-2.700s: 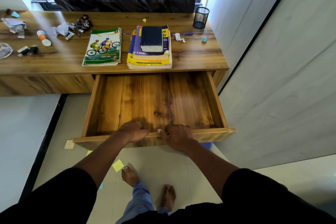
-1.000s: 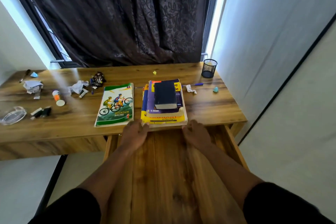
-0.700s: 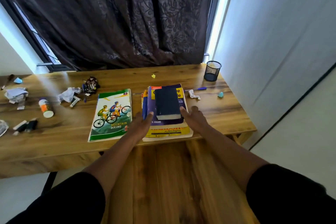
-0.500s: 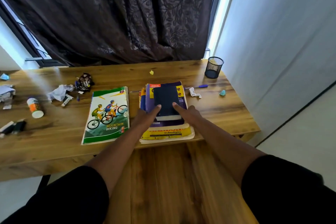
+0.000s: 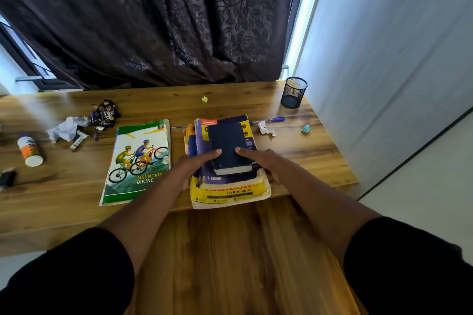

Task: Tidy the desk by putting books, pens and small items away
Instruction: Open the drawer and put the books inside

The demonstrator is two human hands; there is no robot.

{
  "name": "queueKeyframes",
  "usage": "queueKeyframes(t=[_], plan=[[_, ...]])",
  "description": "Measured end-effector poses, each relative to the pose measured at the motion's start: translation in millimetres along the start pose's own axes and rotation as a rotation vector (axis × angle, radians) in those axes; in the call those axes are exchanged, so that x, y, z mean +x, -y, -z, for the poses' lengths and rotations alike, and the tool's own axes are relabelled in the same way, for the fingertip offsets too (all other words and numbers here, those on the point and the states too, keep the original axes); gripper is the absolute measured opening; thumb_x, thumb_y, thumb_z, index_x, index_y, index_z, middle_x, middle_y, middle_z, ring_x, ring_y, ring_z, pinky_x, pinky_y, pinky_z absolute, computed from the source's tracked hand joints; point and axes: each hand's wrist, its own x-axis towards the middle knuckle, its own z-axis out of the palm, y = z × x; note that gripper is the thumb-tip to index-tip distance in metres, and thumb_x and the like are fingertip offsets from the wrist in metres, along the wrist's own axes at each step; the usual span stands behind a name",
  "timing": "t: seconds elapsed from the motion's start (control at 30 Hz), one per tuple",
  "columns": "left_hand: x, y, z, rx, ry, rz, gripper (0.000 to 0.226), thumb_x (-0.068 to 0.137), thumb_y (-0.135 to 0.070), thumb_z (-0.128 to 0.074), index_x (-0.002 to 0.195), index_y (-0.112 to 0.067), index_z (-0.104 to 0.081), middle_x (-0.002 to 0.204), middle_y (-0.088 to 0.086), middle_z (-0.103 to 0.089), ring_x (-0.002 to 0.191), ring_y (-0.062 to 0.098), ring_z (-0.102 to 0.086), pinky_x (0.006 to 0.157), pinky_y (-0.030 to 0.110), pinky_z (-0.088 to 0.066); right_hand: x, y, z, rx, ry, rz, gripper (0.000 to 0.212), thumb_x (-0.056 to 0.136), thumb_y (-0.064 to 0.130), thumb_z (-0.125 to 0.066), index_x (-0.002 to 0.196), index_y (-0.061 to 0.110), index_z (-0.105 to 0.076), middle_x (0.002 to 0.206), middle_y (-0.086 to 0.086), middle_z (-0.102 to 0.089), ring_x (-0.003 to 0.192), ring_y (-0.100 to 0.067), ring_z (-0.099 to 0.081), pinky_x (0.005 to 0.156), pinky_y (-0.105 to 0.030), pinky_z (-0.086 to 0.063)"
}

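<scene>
Your left hand (image 5: pixel 194 166) lies against the left side of the book stack (image 5: pixel 227 174), its forefinger stretched flat onto the small dark book (image 5: pixel 226 147) on top. Your right hand (image 5: pixel 263 161) mirrors it on the right side, forefinger also flat on that cover. The fingers you can see are straight and steadying rather than curled round anything. Whether the thumbs have hooked under the bottom book is hidden, so I cannot tell if you truly have hold of the stack.

The stack sits at the near edge of the table (image 5: pixel 320 156), its yellow bottom book slightly overhanging the open drawer (image 5: pixel 230 250) directly below. The step looks like carrying the whole pile into that drawer.

To do it well, get your fingers under the yellow book before lifting, because the pile is stepped in size and the dark book has nothing holding it but your fingertips (it would likely slide off first). Keep those forefingers pressing down, keep the stack level, then draw it toward you over the table edge and lower it flat.

Just left of the stack lies the mountain biking book (image 5: pixel 138 161), close to your left wrist, so mind you do not drag it. Behind and right of the stack are a blue pen (image 5: pixel 271 119) and a crumpled paper scrap (image 5: pixel 266 129). Farther right and back stands the mesh pen holder (image 5: pixel 294 92). All are for later.
</scene>
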Motion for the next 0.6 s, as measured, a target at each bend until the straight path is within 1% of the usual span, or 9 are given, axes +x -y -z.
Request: queueKeyframes(t=[0.07,0.1,0.17,0.27,0.3,0.33,0.4,0.47,0.6], plan=[[-1,10,-4,-0.024,-0.023,0.003,0.135,0.03,-0.062,-0.1,0.144,-0.011,-0.048,0.126,0.012,-0.067,0.105,0.03,-0.069,0.082,0.045,-0.063,-6,-8,2,0.025,0.034,0.013,0.087,0.058,0.066,-0.09,0.125,0.019,-0.061,0.107,-0.009,-0.077,0.093,-0.03,-0.077,0.092,-0.051,-0.06],[-4,15,-5,-0.039,-0.038,-0.005,0.136,0.029,-0.062,-0.099,0.144,-0.011,-0.047,0.128,0.013,-0.066,0.109,0.031,-0.068,0.086,0.047,-0.062,-13,-13,3,0.048,0.043,0.008,0.081,0.062,0.064,-0.09,0.123,0.02,-0.062,0.106,-0.009,-0.078,0.091,-0.03,-0.078,0.091,-0.051,-0.06],[-8,23,-9,-0.045,-0.067,-0.013,0.136,0.031,-0.063,-0.099,0.144,-0.009,-0.045,0.131,0.014,-0.064,0.111,0.032,-0.067,0.09,0.049,-0.06,-23,-23,3,0.102,0.06,-0.013,0.07,0.067,0.06,-0.089,0.117,0.02,-0.063,0.1,-0.009,-0.079,0.085,-0.028,-0.078,0.082,-0.046,-0.063],[-13,40,-9,-0.052,-0.061,-0.004,0.143,0.02,-0.069,-0.099,0.142,-0.014,-0.049,0.127,0.011,-0.068,0.107,0.032,-0.071,0.089,0.051,-0.061,-36,-41,2,0.168,0.053,0.028,0.057,0.075,0.051,-0.087,0.115,0.019,-0.062,0.094,-0.008,-0.077,0.074,-0.022,-0.077,0.059,-0.032,-0.061],[-16,45,-9,-0.045,-0.054,-0.001,0.141,0.02,-0.069,-0.099,0.141,-0.016,-0.051,0.125,0.011,-0.07,0.106,0.032,-0.072,0.088,0.051,-0.062,-37,-49,0,0.173,0.055,0.026,0.057,0.073,0.052,-0.087,0.113,0.019,-0.062,0.095,-0.008,-0.077,0.075,-0.021,-0.077,0.059,-0.031,-0.061],[-19,50,-8,-0.036,-0.043,0.001,0.135,0.022,-0.069,-0.098,0.138,-0.017,-0.054,0.121,0.01,-0.072,0.103,0.031,-0.073,0.086,0.051,-0.062,-36,-56,-3,0.19,0.064,0.031,0.065,0.068,0.055,-0.09,0.114,0.019,-0.061,0.098,-0.008,-0.077,0.078,-0.023,-0.078,0.063,-0.034,-0.062],[-32,55,-8,-0.014,-0.025,-0.016,0.12,0.026,-0.067,-0.098,0.129,-0.019,-0.061,0.111,0.009,-0.077,0.095,0.03,-0.077,0.082,0.051,-0.064,-36,-71,-6,0.224,0.051,0.028,0.098,0.046,0.064,-0.097,0.123,0.017,-0.06,0.105,-0.01,-0.077,0.087,-0.027,-0.078,0.077,-0.044,-0.065],[-43,62,-10,-0.001,-0.006,-0.029,0.109,0.033,-0.065,-0.099,0.126,-0.02,-0.063,0.106,0.008,-0.079,0.09,0.029,-0.078,0.081,0.052,-0.064,-33,-85,-5,0.237,0.041,0.013,0.118,0.031,0.066,-0.1,0.129,0.016,-0.059,0.109,-0.01,-0.077,0.091,-0.03,-0.078,0.082,-0.049,-0.064],[-59,75,-8,0.032,0.028,-0.027,0.103,0.04,-0.063,-0.098,0.126,-0.02,-0.063,0.108,0.008,-0.078,0.093,0.027,-0.078,0.084,0.048,-0.064,-50,-100,-6,0.315,0.151,0.002,0.112,0.043,0.053,-0.103,0.136,0.014,-0.055,0.114,-0.015,-0.076,0.096,-0.033,-0.077,0.085,-0.052,-0.062]])
